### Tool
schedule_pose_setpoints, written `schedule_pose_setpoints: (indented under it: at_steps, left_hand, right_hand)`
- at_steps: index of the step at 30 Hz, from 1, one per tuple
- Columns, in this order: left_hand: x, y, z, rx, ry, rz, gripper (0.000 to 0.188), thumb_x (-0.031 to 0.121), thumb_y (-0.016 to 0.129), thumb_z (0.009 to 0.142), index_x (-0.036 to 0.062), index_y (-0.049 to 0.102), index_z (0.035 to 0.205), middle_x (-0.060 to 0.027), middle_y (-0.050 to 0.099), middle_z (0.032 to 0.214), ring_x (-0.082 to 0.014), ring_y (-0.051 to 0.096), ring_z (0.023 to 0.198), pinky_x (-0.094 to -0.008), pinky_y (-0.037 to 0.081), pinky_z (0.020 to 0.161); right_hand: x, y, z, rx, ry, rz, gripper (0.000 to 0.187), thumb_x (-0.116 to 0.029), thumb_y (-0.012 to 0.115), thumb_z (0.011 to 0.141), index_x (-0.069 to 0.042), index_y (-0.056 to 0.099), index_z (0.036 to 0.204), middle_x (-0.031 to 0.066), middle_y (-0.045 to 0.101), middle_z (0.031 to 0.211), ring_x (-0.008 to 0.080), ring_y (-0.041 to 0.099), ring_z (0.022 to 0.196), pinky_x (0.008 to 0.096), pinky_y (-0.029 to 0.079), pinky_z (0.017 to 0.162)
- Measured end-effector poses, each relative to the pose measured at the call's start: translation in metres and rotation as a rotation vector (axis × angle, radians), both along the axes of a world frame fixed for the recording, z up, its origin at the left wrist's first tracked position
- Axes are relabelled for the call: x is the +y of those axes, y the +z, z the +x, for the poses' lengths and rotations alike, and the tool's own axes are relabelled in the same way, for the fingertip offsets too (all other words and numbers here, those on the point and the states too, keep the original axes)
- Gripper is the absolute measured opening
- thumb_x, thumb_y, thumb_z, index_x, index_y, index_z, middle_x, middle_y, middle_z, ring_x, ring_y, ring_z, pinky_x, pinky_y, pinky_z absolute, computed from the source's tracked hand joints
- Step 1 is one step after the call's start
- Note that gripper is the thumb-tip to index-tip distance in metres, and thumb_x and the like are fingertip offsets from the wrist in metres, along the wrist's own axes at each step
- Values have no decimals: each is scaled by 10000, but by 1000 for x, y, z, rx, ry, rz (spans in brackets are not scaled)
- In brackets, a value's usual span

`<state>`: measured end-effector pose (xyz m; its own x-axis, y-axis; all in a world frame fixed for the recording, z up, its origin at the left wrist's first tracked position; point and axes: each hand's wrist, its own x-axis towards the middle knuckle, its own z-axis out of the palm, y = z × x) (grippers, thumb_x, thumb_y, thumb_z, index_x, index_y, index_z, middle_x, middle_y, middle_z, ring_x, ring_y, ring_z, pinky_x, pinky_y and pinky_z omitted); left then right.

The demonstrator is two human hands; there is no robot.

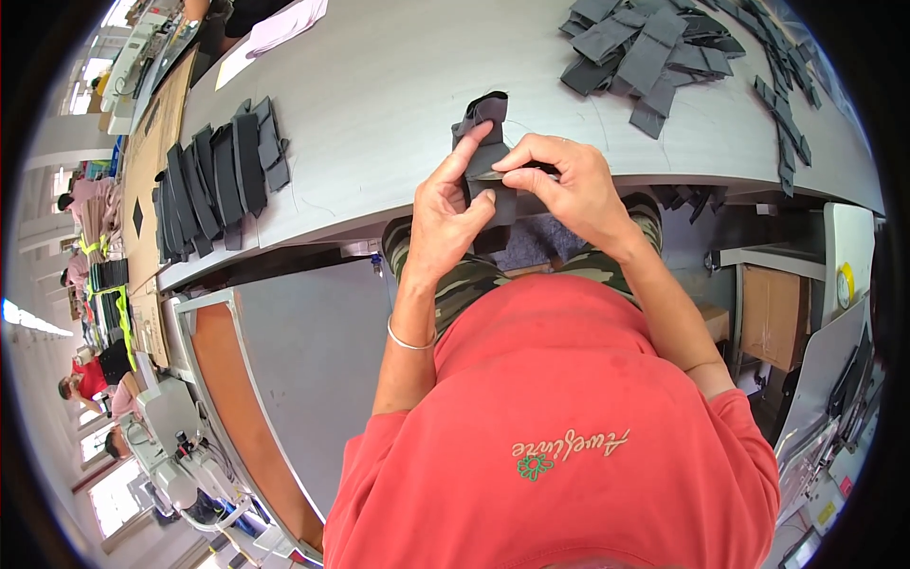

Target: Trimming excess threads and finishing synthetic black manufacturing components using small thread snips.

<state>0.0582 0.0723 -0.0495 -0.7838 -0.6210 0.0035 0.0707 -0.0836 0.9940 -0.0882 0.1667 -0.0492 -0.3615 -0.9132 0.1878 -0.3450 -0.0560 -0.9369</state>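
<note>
A dark grey fabric piece [487,155], folded and strip-like, is held upright at the near edge of the table. My left hand [444,211] grips it from the left side, index finger stretched up along the cloth and thumb pressed on its lower part. From the right, my right hand [580,190] pinches a slim, pointed metal tool [489,175], its tip lying across the middle of the cloth. Fingers hide most of the tool, so its exact kind cannot be made out. The lower end of the cloth hangs over the table edge.
On the pale table [379,114], a row of dark fabric strips [223,171] lies at left and a loose heap of grey pieces [649,57] at far right. More strips [785,114] lie beyond it. A cardboard box [773,318] sits under the right side. Sewing machines and other people are at left.
</note>
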Motion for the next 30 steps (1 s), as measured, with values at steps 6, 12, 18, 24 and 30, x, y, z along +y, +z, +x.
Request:
schedule_pose_setpoints:
  at_steps: [6,12,18,24,30]
  left_hand:
    - [-9,-4,4,147,3,269,531,-101,440,743,-47,483,1269,-176,605,1145,-217,656,876,-322,539,800]
    - [-11,-4,4,211,16,326,517,-93,422,741,-55,488,1253,-207,602,1153,-252,669,851,-344,564,768]
    - [-9,-3,5,186,18,293,512,-109,415,732,-63,499,1235,-199,605,1145,-246,670,859,-332,566,760]
    - [-8,-3,4,167,12,263,500,-124,412,721,-67,516,1206,-189,612,1137,-230,668,862,-318,563,759]
    - [-6,0,5,151,14,290,474,-112,422,727,-69,527,1187,-186,614,1130,-230,669,856,-320,557,778]
  right_hand:
    - [7,3,-10,-217,-10,-40,120,-107,633,840,-32,677,923,2,653,763,68,571,730,240,455,675]
    - [11,2,-7,32,-110,-30,141,-168,661,829,-70,676,930,29,687,823,145,620,718,269,463,645]
    - [11,7,-4,160,-169,14,125,-198,657,831,-94,669,898,19,690,840,202,617,695,296,469,591]
    - [9,7,-1,227,-176,-1,113,-195,661,815,-103,667,880,7,687,827,210,609,678,305,460,579]
    - [12,16,2,253,-165,42,85,-174,662,800,-108,672,852,5,681,801,199,614,715,310,465,617]
